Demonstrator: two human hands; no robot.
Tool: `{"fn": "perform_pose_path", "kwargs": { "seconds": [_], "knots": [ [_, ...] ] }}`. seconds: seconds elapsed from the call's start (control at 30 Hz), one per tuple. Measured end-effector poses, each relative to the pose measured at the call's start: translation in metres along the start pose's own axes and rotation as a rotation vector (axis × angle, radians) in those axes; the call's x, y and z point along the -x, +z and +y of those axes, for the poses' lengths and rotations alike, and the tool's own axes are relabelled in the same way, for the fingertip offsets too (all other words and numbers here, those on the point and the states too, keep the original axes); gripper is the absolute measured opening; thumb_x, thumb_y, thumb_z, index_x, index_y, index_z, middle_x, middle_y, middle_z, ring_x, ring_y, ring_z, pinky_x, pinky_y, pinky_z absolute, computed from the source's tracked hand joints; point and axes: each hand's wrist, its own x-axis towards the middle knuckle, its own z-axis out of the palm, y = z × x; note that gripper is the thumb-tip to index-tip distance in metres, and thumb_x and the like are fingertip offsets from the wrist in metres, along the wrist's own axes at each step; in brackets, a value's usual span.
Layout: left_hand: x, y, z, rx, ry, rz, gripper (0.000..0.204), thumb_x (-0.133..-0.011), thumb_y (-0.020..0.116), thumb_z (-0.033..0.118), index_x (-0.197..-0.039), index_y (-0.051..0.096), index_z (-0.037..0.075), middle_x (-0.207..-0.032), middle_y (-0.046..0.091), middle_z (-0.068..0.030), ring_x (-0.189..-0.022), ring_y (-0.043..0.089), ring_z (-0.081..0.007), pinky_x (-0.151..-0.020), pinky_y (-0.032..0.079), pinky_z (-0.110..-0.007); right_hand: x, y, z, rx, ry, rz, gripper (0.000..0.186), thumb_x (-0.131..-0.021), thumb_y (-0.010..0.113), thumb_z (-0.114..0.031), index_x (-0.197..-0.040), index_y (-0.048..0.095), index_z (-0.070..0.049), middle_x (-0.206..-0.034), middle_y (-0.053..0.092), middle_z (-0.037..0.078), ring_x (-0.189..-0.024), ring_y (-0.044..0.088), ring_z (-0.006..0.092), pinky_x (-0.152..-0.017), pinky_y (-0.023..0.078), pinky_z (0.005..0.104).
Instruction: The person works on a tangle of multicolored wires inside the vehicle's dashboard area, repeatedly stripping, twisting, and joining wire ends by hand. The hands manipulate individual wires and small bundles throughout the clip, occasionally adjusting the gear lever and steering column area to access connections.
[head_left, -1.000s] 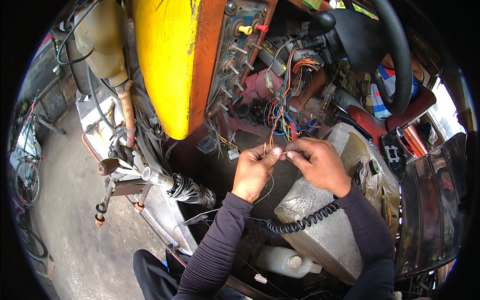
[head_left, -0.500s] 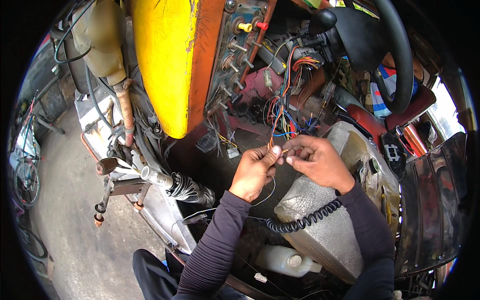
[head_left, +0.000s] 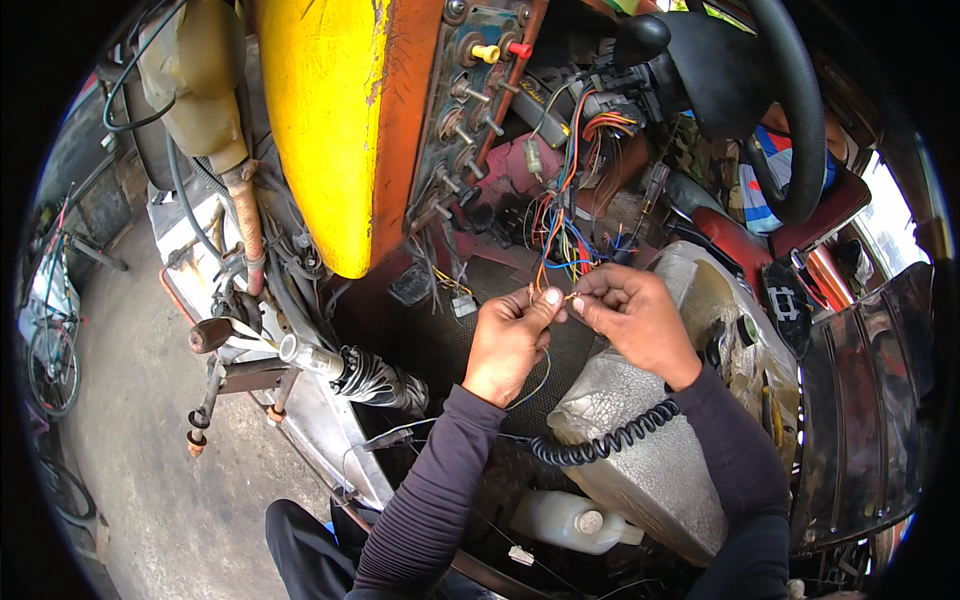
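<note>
My left hand [head_left: 508, 340] pinches an orange wire [head_left: 541, 274] between thumb and forefinger, in front of a loose wiring bundle [head_left: 565, 225]. Facing it, my right hand [head_left: 645, 318] has its fingertips closed on the wire's short orange, copper-looking end [head_left: 571, 296], which shows in the small gap between both thumbs. Whether two strands are joined there is too small to tell. A thin grey wire [head_left: 546, 372] hangs below my left hand. Red, blue and yellow wires fan out just beyond my fingers.
A yellow and orange panel [head_left: 325, 120] with toggle switches rises ahead. The steering wheel [head_left: 808, 120] is at the upper right. Below my right forearm lie a cracked grey seat [head_left: 625, 425] and a black coiled cable [head_left: 605, 440]. A white jug [head_left: 575, 522] lies near the bottom.
My fingertips have shifted slightly, and the right fingers are drawn closer together on the wire end. The wire stays pinched between both hands.
</note>
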Motion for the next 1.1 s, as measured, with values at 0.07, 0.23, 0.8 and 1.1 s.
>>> {"fn": "perform_pose_path", "kwargs": {
  "seconds": [0.07, 0.23, 0.8, 1.1],
  "knots": [
    [0.0, 0.005, -0.002, -0.03, 0.067, 0.013, 0.021, -0.109, 0.07, 0.024, -0.1, 0.073, 0.005, -0.083, 0.063, 0.006, -0.062, 0.042, -0.0002, -0.053, 0.033, -0.02, 0.0, 0.003, 0.002, -0.002, -0.009, 0.022, 0.009, -0.099, 0.076, -0.001, -0.107, 0.072, 0.001, -0.094, 0.073, -0.002, -0.077, 0.062, 0.0019, -0.067, 0.05, 0.021],
    [0.0, 0.011, -0.007, -0.093, 0.103, 0.06, 0.023, -0.11, 0.068, 0.022, -0.097, 0.072, 0.004, -0.082, 0.062, 0.0057, -0.062, 0.042, -0.0014, -0.055, 0.035, -0.021, 0.001, 0.006, 0.003, -0.002, 0.021, 0.055, 0.01, -0.097, 0.075, -0.004, -0.104, 0.073, 0.004, -0.087, 0.075, 0.005, -0.079, 0.069, 0.0084, -0.071, 0.056, 0.0272],
    [0.005, 0.011, 0.011, -0.032, -0.013, 0.086, 0.031, -0.11, 0.066, 0.025, -0.087, 0.064, 0.005, -0.074, 0.053, 0.0054, -0.058, 0.042, -0.0043, -0.051, 0.033, -0.024, -0.004, -0.01, -0.015, 1.247, -1.1, 0.095, 0.023, -0.085, 0.068, -0.016, -0.105, 0.074, -0.005, -0.105, 0.07, 0.004, -0.088, 0.063, 0.0176, -0.076, 0.049, 0.0336],
    [0.007, 0.011, 0.009, 0.035, -0.001, 0.03, 0.022, -0.112, 0.063, 0.022, -0.097, 0.067, 0.006, -0.081, 0.053, 0.0059, -0.062, 0.036, -0.002, -0.052, 0.027, -0.022, -0.003, -0.01, -0.016, 1.093, -1.035, 0.03, 0.022, -0.086, 0.073, -0.013, -0.105, 0.074, -0.003, -0.106, 0.071, 0.009, -0.092, 0.068, 0.0212, -0.082, 0.054, 0.0365]
  ]
}}
